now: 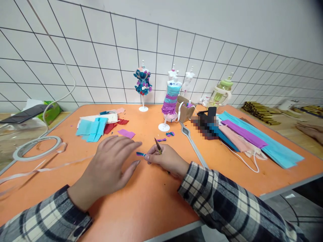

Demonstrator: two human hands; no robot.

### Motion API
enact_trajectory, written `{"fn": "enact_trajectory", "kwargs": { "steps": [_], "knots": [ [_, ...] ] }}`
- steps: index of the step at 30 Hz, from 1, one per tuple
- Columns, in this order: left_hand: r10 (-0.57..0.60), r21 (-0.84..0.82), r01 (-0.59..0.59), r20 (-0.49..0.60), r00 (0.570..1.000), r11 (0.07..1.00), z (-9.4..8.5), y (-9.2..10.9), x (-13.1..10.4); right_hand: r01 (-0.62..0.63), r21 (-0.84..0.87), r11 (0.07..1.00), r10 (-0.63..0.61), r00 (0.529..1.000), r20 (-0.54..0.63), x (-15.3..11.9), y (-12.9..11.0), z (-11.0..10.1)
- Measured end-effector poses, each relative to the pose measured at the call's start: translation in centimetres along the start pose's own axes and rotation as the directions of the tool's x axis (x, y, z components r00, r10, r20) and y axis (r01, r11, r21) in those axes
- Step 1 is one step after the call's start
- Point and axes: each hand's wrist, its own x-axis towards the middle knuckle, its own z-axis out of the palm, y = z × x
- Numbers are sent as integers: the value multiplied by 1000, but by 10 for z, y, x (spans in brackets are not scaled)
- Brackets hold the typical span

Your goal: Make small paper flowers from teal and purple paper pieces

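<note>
My right hand [165,158] pinches a small strip of blue and purple crepe paper [140,154] between thumb and forefinger. The same hand also keeps hold of a slim, pointed, dark and gold tool [158,146]; its exact kind is not clear. My left hand [111,164] hovers just left of the strip, thumb and fingers apart, with nothing in it. Beyond my hands lie a purple paper piece [126,133], a thin purple scrap [161,140] and a small blue and purple bit [170,134].
Behind stand a mini mannequin in blue ruffles [142,82] and another wrapped in blue and purple [172,97]. Left are a tape roll [19,154] and blue paper [92,129]; right, a grey zipper [193,146], folded paper strips [259,137] and a bottle [222,92].
</note>
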Motion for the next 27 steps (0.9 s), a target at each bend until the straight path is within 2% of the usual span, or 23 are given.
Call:
{"fn": "enact_trajectory", "kwargs": {
  "steps": [2, 4, 6, 8, 12, 14, 16, 18, 19, 21, 23, 24, 27],
  "knots": [
    [-136, -166, 147, 78, 988, 975, 2, -4, 0, 114, -171, 979, -122, 992, -34, 3, 4, -1],
    [-152, -239, 197, 193, 969, 951, 4, -7, -1, 217, -292, 931, -228, 974, -4, 4, 7, 0],
    [-109, -232, 178, 283, 953, 956, 5, -8, -1, 308, -352, 884, -309, 949, 55, 2, 9, 1],
    [-79, -203, 149, 318, 945, 968, 5, -6, -1, 368, -401, 839, -361, 928, 98, -1, 9, 3],
    [-5, -208, 81, 346, 938, 975, 3, -2, 1, 363, -497, 788, -346, 929, 130, -5, 7, 4],
    [-37, -222, 110, 311, 950, 969, 2, -3, 3, 349, -481, 804, -355, 931, 82, -6, 5, 4],
    [-185, -252, 245, 240, 953, 936, 1, -4, 5, 314, -434, 845, -361, 932, -28, -6, 4, 5],
    [-401, -313, 440, 185, 897, 842, 1, -4, 6, 269, -382, 884, -331, 937, -107, -6, 5, 6],
    [-490, -348, 521, 180, 853, 780, 1, -3, 6, 254, -349, 902, -305, 947, -100, -7, 5, 8],
    [-593, -411, 610, 185, 784, 678, 1, 0, 6, 243, -251, 937, -249, 968, 9, -9, 8, 13],
    [-620, -454, 625, 183, 763, 635, 1, 5, 6, 223, -133, 966, -205, 970, 134, -13, 10, 20],
    [-624, -465, 624, 179, 761, 628, 2, 8, 6, 213, -93, 973, -196, 967, 161, -16, 11, 23],
    [-632, -472, 631, 183, 753, 615, 2, 15, 7, 275, -134, 952, -263, 959, 104, -26, 9, 29]
  ]
}}
